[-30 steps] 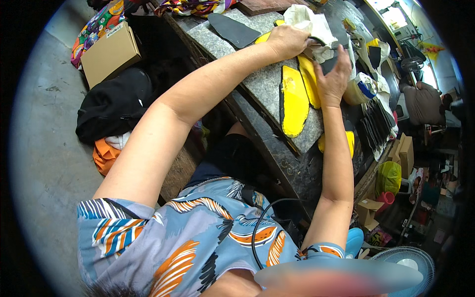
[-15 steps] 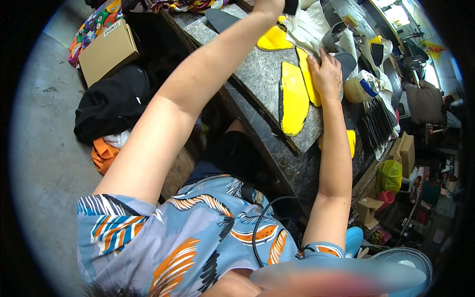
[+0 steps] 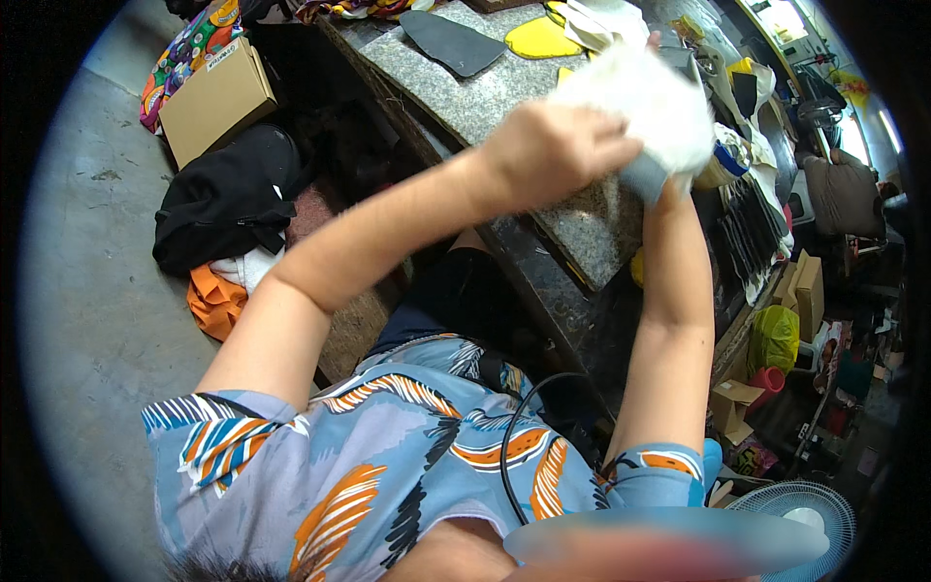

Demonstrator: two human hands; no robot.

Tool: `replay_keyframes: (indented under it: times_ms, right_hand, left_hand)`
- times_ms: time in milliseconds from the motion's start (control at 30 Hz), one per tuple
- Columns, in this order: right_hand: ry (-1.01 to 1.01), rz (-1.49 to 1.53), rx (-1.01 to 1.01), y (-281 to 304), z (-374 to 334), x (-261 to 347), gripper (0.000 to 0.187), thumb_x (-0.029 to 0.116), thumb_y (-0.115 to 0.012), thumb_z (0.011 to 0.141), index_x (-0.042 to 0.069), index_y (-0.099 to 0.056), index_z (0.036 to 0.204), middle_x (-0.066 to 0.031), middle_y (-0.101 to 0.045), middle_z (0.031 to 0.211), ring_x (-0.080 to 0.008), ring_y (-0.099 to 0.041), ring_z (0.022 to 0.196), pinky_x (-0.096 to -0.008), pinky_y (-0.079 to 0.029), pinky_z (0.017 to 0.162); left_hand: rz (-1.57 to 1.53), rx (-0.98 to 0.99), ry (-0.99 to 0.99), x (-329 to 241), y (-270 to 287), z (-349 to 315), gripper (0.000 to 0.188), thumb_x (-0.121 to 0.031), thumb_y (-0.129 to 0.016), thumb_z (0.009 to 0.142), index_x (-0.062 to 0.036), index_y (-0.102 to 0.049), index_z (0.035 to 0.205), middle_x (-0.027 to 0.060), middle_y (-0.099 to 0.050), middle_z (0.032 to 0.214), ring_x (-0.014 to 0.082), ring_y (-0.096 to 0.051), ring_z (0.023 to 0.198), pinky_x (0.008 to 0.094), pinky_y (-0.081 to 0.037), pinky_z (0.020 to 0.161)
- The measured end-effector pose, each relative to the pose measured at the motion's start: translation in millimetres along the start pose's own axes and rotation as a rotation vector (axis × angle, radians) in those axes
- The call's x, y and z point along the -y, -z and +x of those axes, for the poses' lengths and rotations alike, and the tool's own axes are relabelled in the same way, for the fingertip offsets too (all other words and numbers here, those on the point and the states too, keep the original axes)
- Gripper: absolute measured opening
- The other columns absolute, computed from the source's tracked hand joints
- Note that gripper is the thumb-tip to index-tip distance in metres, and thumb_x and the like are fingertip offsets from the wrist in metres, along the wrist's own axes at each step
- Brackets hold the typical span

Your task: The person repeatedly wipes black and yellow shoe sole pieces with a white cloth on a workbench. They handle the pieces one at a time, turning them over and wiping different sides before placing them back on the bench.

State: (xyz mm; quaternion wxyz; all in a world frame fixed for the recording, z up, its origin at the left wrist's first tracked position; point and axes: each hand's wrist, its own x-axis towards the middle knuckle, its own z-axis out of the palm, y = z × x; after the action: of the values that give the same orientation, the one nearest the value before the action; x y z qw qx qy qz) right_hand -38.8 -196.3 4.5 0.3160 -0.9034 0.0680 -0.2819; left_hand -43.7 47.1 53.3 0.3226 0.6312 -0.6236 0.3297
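A white cloth piece (image 3: 652,109) with a greyish lower part is held up over the bench, blurred by motion. My left hand (image 3: 551,150) is at its left edge, fingers bent and pressed together on it, also smeared. Most of my right hand is hidden behind the cloth; a fingertip (image 3: 655,39) shows above its upper edge, and the forearm (image 3: 676,262) leads up to it. Beyond, a yellow sole-shaped piece (image 3: 545,39) and a dark grey sole-shaped piece (image 3: 453,43) lie on the speckled stone slab (image 3: 593,228).
A jar (image 3: 722,163) with a blue-and-white rim stands right of the cloth, near a stack of dark strips (image 3: 747,233). Left of the bench are a cardboard box (image 3: 215,102), a black bag (image 3: 225,199) and orange cloth (image 3: 215,301). A fan (image 3: 800,529) stands lower right.
My left hand has come back from the far edge toward the middle. My right hand has left the yellow pieces, and the white cloth is now raised between both hands, hiding part of the slab.
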Motion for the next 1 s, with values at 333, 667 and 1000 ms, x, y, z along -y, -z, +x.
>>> replay_keyframes:
  times_ms: [333, 667, 1000]
  right_hand:
    - [-0.452, 0.868, -0.227, 65.2, -17.8, -25.9, 0.070, 0.046, -0.047, 0.101, 0.010, -0.019, 0.154, -0.0220, -0.058, 0.125, -0.0259, -0.063, 0.095, -0.0354, -0.055, 0.079]
    - [-0.479, 0.094, 0.100, 87.0, -108.4, 44.8, 0.095, 0.024, -0.079, 0.078, 0.013, -0.024, 0.155, -0.0227, -0.058, 0.121, -0.0251, -0.059, 0.107, -0.0350, -0.050, 0.087]
    - [-0.125, -0.257, 0.165, 56.4, -51.5, 45.2, 0.044, 0.029, -0.062, 0.093, 0.007, -0.059, 0.131, -0.0221, -0.068, 0.114, -0.0350, -0.066, 0.105, -0.0435, -0.050, 0.091]
  left_hand:
    - [-0.202, 0.314, 0.237, -47.0, -2.6, -54.3, 0.043, -0.033, -0.073, 0.080, -0.0050, -0.067, 0.112, 0.0130, -0.064, 0.124, 0.0291, -0.059, 0.118, 0.0394, -0.046, 0.101]
    - [0.109, 0.407, 0.501, 17.9, -18.0, -32.3, 0.037, -0.033, -0.076, 0.080, -0.0071, -0.067, 0.105, 0.0101, -0.066, 0.099, 0.0276, -0.061, 0.099, 0.0398, -0.051, 0.086]
    - [-0.298, 0.211, 0.166, -3.9, -26.6, -43.9, 0.029, -0.012, -0.073, 0.074, -0.0080, -0.062, 0.100, 0.0106, -0.066, 0.101, 0.0286, -0.062, 0.100, 0.0414, -0.048, 0.093]
